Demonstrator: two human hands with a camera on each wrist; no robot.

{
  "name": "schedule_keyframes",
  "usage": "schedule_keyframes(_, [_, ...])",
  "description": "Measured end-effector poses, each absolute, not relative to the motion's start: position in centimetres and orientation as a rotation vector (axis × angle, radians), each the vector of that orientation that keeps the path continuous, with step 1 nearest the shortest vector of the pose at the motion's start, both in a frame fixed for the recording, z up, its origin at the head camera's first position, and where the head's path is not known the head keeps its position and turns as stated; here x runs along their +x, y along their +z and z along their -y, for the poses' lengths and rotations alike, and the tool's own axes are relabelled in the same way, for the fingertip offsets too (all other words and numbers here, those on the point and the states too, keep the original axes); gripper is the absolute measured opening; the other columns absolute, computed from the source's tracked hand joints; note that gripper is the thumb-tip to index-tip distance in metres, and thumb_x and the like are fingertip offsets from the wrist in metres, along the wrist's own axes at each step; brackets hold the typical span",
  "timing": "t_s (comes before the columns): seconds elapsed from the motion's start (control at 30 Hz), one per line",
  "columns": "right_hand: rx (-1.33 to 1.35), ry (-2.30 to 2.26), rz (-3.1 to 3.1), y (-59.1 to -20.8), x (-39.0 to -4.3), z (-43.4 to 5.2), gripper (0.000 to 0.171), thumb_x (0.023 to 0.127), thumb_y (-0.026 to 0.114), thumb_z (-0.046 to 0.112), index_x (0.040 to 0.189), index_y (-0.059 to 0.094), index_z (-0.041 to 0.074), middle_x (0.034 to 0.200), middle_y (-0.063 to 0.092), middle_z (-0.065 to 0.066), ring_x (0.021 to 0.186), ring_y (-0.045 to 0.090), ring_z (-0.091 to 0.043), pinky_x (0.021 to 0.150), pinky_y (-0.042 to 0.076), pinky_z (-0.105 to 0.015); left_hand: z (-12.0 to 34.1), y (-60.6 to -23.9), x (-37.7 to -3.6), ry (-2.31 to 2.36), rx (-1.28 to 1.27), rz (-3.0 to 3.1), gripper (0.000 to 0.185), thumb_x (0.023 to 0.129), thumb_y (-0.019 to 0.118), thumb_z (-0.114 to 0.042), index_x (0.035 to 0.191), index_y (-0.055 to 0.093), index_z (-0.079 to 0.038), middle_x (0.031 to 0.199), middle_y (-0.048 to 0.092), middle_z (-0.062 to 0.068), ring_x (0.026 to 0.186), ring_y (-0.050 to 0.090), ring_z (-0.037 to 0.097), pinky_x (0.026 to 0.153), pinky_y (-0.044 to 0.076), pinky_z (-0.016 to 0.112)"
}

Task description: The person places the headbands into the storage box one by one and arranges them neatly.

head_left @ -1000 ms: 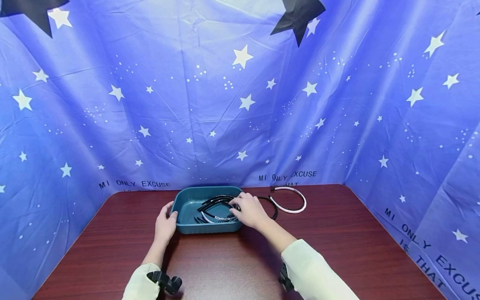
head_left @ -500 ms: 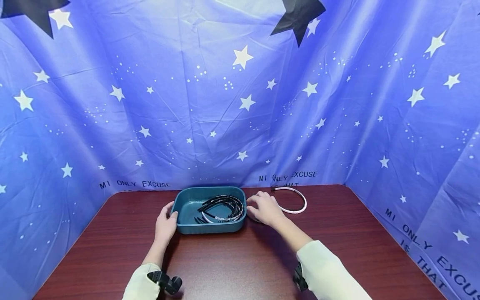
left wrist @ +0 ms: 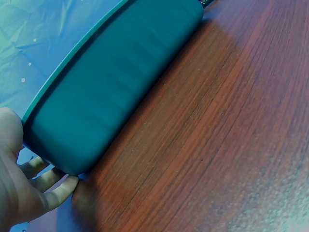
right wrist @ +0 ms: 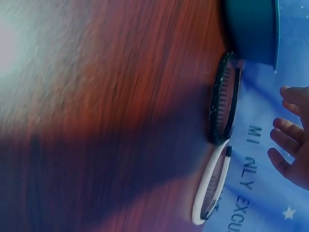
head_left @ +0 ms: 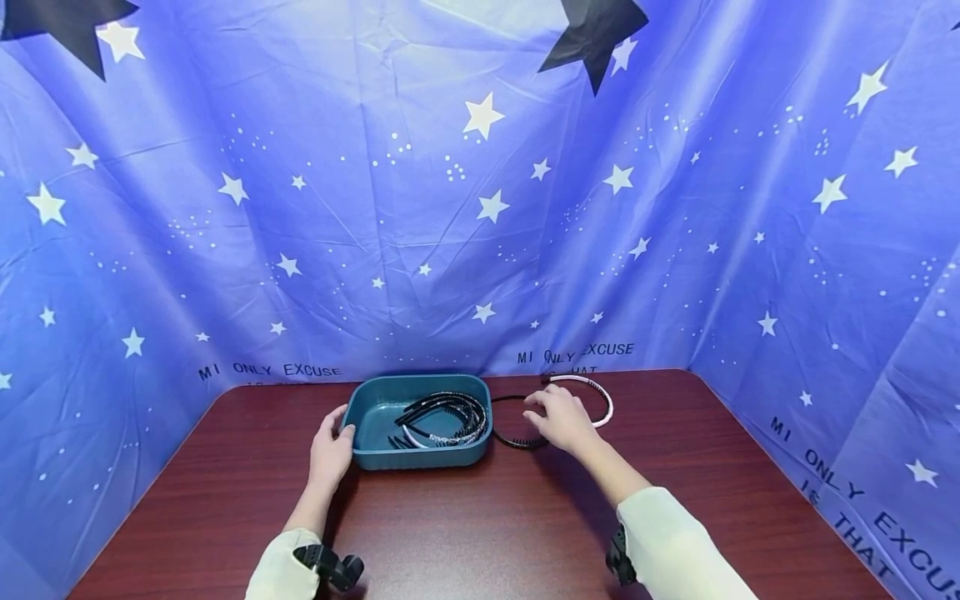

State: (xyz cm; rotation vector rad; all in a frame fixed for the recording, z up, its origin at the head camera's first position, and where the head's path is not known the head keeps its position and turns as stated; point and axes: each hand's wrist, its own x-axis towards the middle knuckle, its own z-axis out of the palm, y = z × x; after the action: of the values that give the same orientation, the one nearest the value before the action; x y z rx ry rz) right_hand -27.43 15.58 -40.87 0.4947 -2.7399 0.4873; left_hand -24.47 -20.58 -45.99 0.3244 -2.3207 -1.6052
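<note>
A teal plastic basin [head_left: 420,457] holds several hair headbands [head_left: 442,408], mostly black, with a white and a glittery one among them. My left hand [head_left: 331,450] grips the basin's left end; in the left wrist view its thumb lies at the rim and its fingers [left wrist: 62,192] reach round the lower corner. My right hand [head_left: 562,421] hovers with loosely bent fingers and nothing in them, over the gap between two headbands on the table. A black toothed headband [head_left: 517,442] lies right beside the basin. The white headband [head_left: 602,400] lies behind and to the right, partly covered by that hand.
A dark red wood-grain table [head_left: 450,525] spreads beneath everything. Close behind its back edge hangs a blue star-printed cloth [head_left: 420,208], which also closes off both sides. Black camera mounts [head_left: 330,565] sit on both pale sleeves.
My right hand has drawn back from inside the basin and moved right, over the black headband towards the white one. My left hand and the basin have stayed put.
</note>
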Motion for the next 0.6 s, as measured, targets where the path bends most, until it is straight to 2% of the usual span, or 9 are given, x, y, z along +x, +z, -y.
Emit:
schedule_keyframes(0.37, [0.413,0.496,2.767,-41.6,-27.5,-19.0,0.023,0.083,0.066,0.025,0.101,0.07,0.01,0.093,0.064,-0.007,0.092,0.059,-0.025,0.071,0.044,-0.045,20.5,-45.9,-24.4,-1.63,0.319,2.313,0.044,0.095,0.042,-0.007,0.139,0.039,-0.003,0.137,0.044,0.027,0.122,0.043,0.038,0.102,0.035,0.05])
schedule_keyframes(0.6, [0.363,0.478,2.758,-42.1,-27.6,-20.9,0.02,0.082,0.068,0.021,0.098,0.07,0.01,0.09,0.064,-0.006,0.087,0.059,-0.024,0.075,0.047,-0.044,20.5,-45.9,-24.4,-1.632,0.327,2.314,0.045,0.094,0.042,-0.008,0.139,0.039,-0.004,0.135,0.045,0.028,0.12,0.045,0.037,0.1,0.036,0.048])
